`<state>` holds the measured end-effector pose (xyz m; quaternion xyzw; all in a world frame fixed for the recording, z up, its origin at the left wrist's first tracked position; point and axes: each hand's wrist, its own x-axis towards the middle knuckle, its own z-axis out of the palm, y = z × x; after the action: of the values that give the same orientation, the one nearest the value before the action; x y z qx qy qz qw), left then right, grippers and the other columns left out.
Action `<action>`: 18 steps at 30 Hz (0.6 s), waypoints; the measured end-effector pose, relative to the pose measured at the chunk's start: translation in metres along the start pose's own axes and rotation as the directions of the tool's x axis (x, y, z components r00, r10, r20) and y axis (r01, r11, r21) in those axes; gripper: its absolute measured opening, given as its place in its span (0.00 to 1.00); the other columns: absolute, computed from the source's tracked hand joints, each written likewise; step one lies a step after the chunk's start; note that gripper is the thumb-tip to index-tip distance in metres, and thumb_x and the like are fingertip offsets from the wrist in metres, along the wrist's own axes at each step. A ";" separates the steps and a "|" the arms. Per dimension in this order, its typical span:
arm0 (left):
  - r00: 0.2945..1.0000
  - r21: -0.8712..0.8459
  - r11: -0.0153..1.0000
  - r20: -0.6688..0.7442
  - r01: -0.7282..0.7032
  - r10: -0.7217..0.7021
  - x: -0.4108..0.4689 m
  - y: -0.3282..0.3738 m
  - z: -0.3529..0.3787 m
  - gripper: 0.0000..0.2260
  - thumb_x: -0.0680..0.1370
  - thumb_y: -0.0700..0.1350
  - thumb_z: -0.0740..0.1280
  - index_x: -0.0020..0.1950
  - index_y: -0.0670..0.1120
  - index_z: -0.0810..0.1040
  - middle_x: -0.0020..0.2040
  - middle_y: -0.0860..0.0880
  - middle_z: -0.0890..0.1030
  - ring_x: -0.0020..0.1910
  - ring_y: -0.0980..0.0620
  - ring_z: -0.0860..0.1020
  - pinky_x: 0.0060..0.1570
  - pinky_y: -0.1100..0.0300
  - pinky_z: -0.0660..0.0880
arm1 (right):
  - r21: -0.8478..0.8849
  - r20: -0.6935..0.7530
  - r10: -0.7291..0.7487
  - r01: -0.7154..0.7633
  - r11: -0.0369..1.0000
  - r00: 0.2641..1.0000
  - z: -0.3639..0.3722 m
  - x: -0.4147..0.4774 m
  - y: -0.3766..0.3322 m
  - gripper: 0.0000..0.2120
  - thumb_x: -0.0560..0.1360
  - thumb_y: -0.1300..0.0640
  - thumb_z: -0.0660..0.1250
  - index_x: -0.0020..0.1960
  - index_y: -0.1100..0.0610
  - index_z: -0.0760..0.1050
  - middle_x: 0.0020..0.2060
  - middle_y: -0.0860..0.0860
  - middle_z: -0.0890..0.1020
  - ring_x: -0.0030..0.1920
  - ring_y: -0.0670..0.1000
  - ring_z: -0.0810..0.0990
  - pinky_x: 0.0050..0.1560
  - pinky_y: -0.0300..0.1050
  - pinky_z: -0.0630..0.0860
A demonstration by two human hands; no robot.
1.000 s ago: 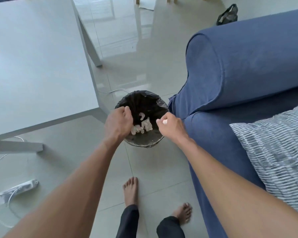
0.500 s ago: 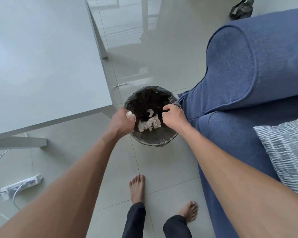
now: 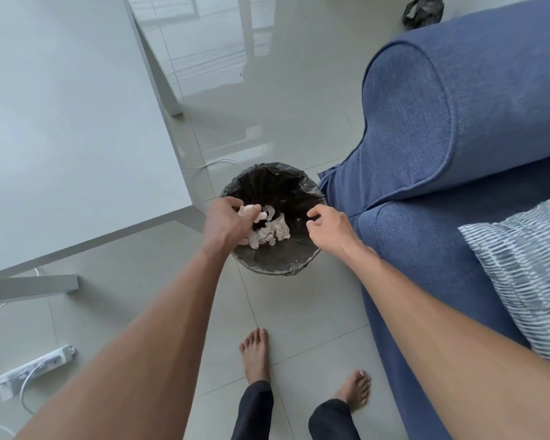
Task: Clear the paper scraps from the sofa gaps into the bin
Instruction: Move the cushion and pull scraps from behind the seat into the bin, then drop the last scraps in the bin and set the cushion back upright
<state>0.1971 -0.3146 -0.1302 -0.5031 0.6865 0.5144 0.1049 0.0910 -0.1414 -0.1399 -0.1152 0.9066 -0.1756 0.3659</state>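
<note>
A small round bin (image 3: 269, 266) with a black liner stands on the tiled floor against the blue sofa (image 3: 432, 128). Crumpled white paper scraps (image 3: 272, 233) lie inside it. My left hand (image 3: 224, 223) hovers over the bin's left rim, its fingers loosely closed around a pale paper scrap (image 3: 248, 211). My right hand (image 3: 329, 227) hangs over the bin's right rim, its fingers curled but apart, and I see nothing in it. The sofa gaps are out of sight.
A white table (image 3: 61, 122) fills the left, its leg close to the bin. A power strip (image 3: 35, 366) and cables lie on the floor at lower left. A striped cushion (image 3: 527, 274) rests on the sofa seat. A black bag (image 3: 423, 9) sits far back. My bare feet stand below the bin.
Both hands have moved further over the bin. The white scrap seen in my right hand a second ago is gone, and that hand's fingers have spread. My left hand now shows a scrap.
</note>
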 end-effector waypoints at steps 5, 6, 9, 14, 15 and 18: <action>1.000 0.048 0.999 -0.023 0.004 -0.003 0.008 0.001 0.005 0.27 0.79 0.56 0.69 0.73 0.42 0.73 0.48 0.44 0.83 0.47 0.42 0.87 0.59 0.47 0.81 | 0.023 -0.010 -0.003 0.004 1.000 1.000 -0.007 -0.001 0.010 0.16 0.81 0.54 0.61 0.67 0.54 0.74 0.59 0.56 0.82 0.59 0.58 0.79 0.62 0.54 0.76; 1.000 0.069 0.998 -0.021 0.005 -0.003 0.008 0.001 0.006 0.27 0.80 0.56 0.68 0.73 0.42 0.73 0.50 0.43 0.83 0.46 0.43 0.87 0.59 0.47 0.81 | 0.030 -0.015 0.000 0.000 1.000 1.000 -0.009 -0.002 0.012 0.16 0.81 0.54 0.61 0.67 0.54 0.75 0.58 0.56 0.82 0.59 0.58 0.79 0.62 0.54 0.76; 1.000 0.120 0.993 -0.030 -0.002 0.006 0.006 -0.001 0.006 0.21 0.82 0.55 0.64 0.69 0.42 0.77 0.46 0.46 0.82 0.41 0.43 0.87 0.56 0.47 0.82 | 0.040 -0.028 0.010 -0.009 0.999 1.000 -0.012 -0.004 0.015 0.16 0.81 0.53 0.61 0.67 0.54 0.74 0.59 0.56 0.82 0.60 0.58 0.79 0.63 0.55 0.75; 0.992 0.315 0.943 -0.024 -0.108 0.122 -0.007 -0.002 0.008 0.21 0.83 0.55 0.62 0.68 0.43 0.78 0.59 0.42 0.84 0.57 0.40 0.84 0.60 0.46 0.80 | 0.037 -0.067 0.010 -0.008 0.999 0.998 -0.017 -0.015 0.028 0.21 0.83 0.50 0.57 0.73 0.56 0.70 0.65 0.57 0.78 0.66 0.59 0.75 0.66 0.55 0.72; 0.985 0.389 0.909 -0.028 -0.147 0.171 -0.013 0.000 0.008 0.21 0.83 0.56 0.61 0.69 0.44 0.78 0.60 0.43 0.85 0.59 0.41 0.83 0.60 0.46 0.79 | 0.038 -0.083 0.016 -0.013 0.999 0.996 -0.020 -0.020 0.032 0.22 0.83 0.49 0.57 0.73 0.56 0.70 0.67 0.58 0.77 0.67 0.59 0.74 0.66 0.55 0.71; 0.946 0.520 0.813 -0.029 -0.260 0.322 -0.034 0.014 0.008 0.23 0.82 0.60 0.60 0.72 0.48 0.75 0.64 0.46 0.83 0.63 0.44 0.81 0.59 0.47 0.78 | 0.079 -0.175 0.030 -0.016 0.997 0.984 -0.036 -0.042 0.044 0.23 0.83 0.47 0.55 0.74 0.55 0.69 0.68 0.57 0.75 0.69 0.59 0.71 0.66 0.55 0.69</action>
<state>0.1991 -0.2889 -0.1033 -0.3751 0.8715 0.2944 0.1141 0.0919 -0.0785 -0.1078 -0.0743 0.9293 -0.2157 0.2904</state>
